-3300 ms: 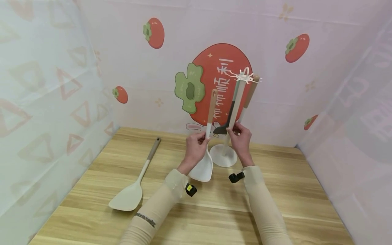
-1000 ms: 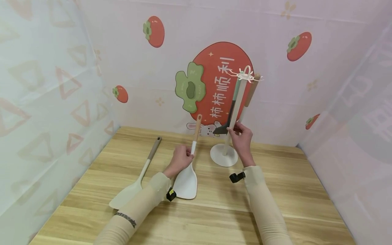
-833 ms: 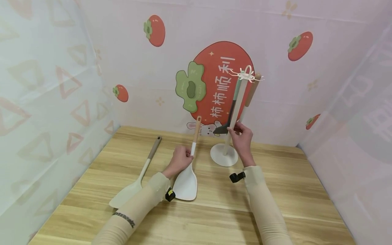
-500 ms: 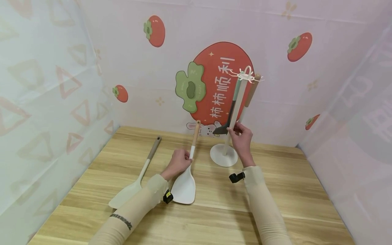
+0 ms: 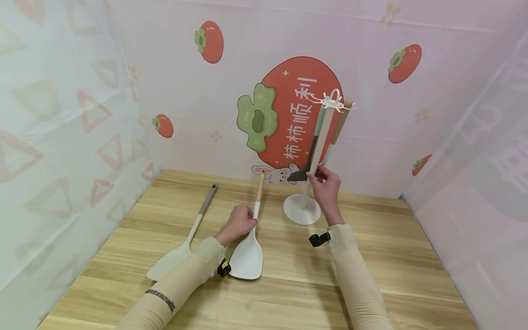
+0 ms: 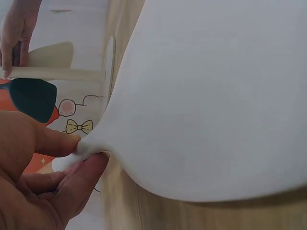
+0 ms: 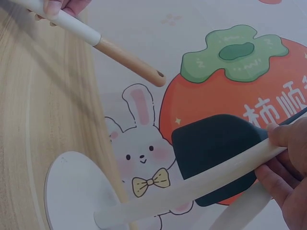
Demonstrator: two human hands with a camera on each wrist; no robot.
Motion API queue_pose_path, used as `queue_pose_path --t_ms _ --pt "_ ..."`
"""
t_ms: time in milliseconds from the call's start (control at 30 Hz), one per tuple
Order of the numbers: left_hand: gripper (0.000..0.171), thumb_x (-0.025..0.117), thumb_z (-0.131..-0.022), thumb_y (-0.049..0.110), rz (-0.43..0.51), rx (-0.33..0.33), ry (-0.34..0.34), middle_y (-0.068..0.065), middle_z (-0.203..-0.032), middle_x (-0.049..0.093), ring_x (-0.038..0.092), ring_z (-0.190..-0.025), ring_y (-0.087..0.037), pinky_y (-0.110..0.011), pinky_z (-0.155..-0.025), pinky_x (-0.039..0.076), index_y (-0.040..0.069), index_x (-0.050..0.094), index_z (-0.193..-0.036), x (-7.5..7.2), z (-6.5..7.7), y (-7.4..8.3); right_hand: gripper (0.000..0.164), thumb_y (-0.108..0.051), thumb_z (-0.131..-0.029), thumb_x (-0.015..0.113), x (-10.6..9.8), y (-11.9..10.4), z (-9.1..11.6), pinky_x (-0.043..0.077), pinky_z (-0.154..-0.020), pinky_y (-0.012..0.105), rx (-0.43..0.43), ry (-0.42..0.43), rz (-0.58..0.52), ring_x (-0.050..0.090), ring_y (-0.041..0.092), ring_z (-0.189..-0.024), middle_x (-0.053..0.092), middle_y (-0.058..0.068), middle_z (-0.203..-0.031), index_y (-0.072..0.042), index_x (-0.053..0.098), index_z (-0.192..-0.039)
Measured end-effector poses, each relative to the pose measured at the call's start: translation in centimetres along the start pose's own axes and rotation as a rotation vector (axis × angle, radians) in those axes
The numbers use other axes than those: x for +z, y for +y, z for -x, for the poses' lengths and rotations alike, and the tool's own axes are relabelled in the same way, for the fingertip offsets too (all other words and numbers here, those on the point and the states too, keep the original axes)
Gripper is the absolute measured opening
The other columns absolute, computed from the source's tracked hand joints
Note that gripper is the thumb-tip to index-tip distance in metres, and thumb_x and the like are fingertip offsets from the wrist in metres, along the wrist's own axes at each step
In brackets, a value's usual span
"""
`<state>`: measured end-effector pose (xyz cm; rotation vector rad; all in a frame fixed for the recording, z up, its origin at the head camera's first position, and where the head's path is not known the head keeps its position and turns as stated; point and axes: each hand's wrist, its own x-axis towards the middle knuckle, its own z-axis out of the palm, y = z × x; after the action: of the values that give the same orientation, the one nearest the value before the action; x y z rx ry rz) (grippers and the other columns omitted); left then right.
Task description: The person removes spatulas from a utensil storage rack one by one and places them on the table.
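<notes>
My left hand pinches the neck of a white spatula with a wooden handle. Its broad blade is low over the table and points toward me, while the handle slants up toward the wall; in the left wrist view thumb and fingers meet around the neck. My right hand holds the upright pole of a white utensil stand, whose round base rests on the table. From the stand's top hooks hang a dark spatula with a mint handle and a wooden-handled utensil.
A cream spatula with a grey-brown handle lies on the left of the wooden table, its blade partly behind my left sleeve. A printed cloth wall closes off the back, and others stand at both sides.
My left hand has moved the white spatula left, down and toward me, away from the stand, and its handle has sunk lower. The right hand stays on the pole.
</notes>
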<state>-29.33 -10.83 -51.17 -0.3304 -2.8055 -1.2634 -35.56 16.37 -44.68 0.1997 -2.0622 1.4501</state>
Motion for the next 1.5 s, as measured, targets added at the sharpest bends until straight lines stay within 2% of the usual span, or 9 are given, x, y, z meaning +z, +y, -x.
queue_pose_path --t_ms 100,267,400,567,833,1133,1300,1367,1500 --pt "0.021 0.072 -0.083 0.0 0.0 -0.002 -0.001 0.001 -0.054 0.048 0.041 -0.047 -0.01 -0.021 -0.044 0.033 0.001 0.062 -0.065 0.0 0.1 0.0 0.023 -0.014 -0.093 0.075 0.1 0.0 0.0 0.052 -0.072 0.015 0.001 0.0 0.002 0.065 0.024 -0.087 0.072 0.018 -0.1 0.001 0.075 -0.111" --pt "0.018 0.073 -0.081 0.0 -0.016 -0.016 -0.001 -0.001 -0.057 0.054 0.045 -0.05 -0.011 -0.022 -0.045 0.036 0.001 0.064 -0.065 -0.2 0.4 0.1 0.024 -0.013 -0.092 0.075 0.2 0.0 -0.1 0.051 -0.071 0.015 -0.005 0.002 0.006 0.066 0.023 -0.087 0.073 0.018 -0.101 0.001 0.075 -0.112" --pt "0.025 0.072 -0.08 -0.001 -0.014 -0.02 -0.029 0.002 -0.052 0.047 0.039 -0.046 -0.01 -0.021 -0.042 0.032 0.003 0.061 -0.059 -0.3 0.4 0.1 0.024 -0.011 -0.092 0.075 0.1 0.0 -0.1 0.051 -0.07 0.013 -0.009 0.006 0.005 0.065 0.023 -0.086 0.072 0.019 -0.099 0.002 0.075 -0.112" --pt "0.038 0.072 -0.08 -0.001 -0.018 -0.036 -0.063 0.008 -0.044 0.036 0.032 -0.04 -0.006 -0.02 -0.039 0.027 0.011 0.051 -0.05 -0.4 0.5 -0.2 0.024 -0.01 -0.092 0.075 0.0 0.2 -0.1 0.051 -0.071 0.013 -0.008 0.005 -0.007 0.064 0.023 -0.085 0.072 0.019 -0.098 0.002 0.075 -0.112" --pt "0.044 0.071 -0.083 0.001 -0.023 -0.093 -0.114 0.007 -0.045 0.036 0.034 -0.041 -0.007 -0.019 -0.04 0.028 0.014 0.046 -0.049 -0.7 0.7 -0.3 0.024 -0.01 -0.092 0.075 0.0 0.1 0.0 0.051 -0.071 0.014 -0.006 0.004 -0.001 0.063 0.021 -0.085 0.071 0.018 -0.097 0.001 0.075 -0.113" --pt "0.039 0.071 -0.081 0.0 -0.035 -0.168 -0.197 0.003 -0.044 0.047 0.043 -0.039 -0.008 -0.019 -0.039 0.035 0.012 0.05 -0.051 -0.9 0.8 -0.3 0.024 -0.011 -0.093 0.075 -0.1 -0.1 0.1 0.05 -0.071 0.016 0.007 0.003 -0.003 0.062 0.022 -0.086 0.071 0.019 -0.098 0.001 0.075 -0.113" --pt "0.03 0.073 -0.084 0.001 -0.059 -0.207 -0.261 -0.005 -0.048 0.058 0.058 -0.043 -0.013 -0.024 -0.045 0.05 0.004 0.06 -0.056 -1.3 0.8 0.2 0.024 -0.011 -0.092 0.075 -0.1 0.1 0.1 0.051 -0.072 0.016 0.009 0.001 -0.009 0.062 0.021 -0.085 0.072 0.018 -0.097 0.0 0.075 -0.114" --pt "0.027 0.075 -0.084 0.003 -0.063 -0.208 -0.268 -0.008 -0.051 0.062 0.062 -0.045 -0.015 -0.026 -0.049 0.055 0.001 0.064 -0.059 -1.4 0.8 0.5 0.024 -0.011 -0.092 0.075 -0.1 0.2 0.1 0.051 -0.071 0.016 0.008 0.001 -0.009 0.062 0.022 -0.085 0.072 0.018 -0.097 0.0 0.075 -0.113" --pt "0.024 0.078 -0.083 0.004 -0.067 -0.205 -0.265 -0.01 -0.053 0.063 0.063 -0.046 -0.015 -0.027 -0.05 0.056 -0.001 0.066 -0.062 -1.5 0.9 0.6 0.024 -0.011 -0.092 0.075 -0.1 0.1 0.0 0.05 -0.072 0.016 0.004 0.001 -0.01 0.062 0.023 -0.086 0.072 0.019 -0.098 0.0 0.075 -0.114"
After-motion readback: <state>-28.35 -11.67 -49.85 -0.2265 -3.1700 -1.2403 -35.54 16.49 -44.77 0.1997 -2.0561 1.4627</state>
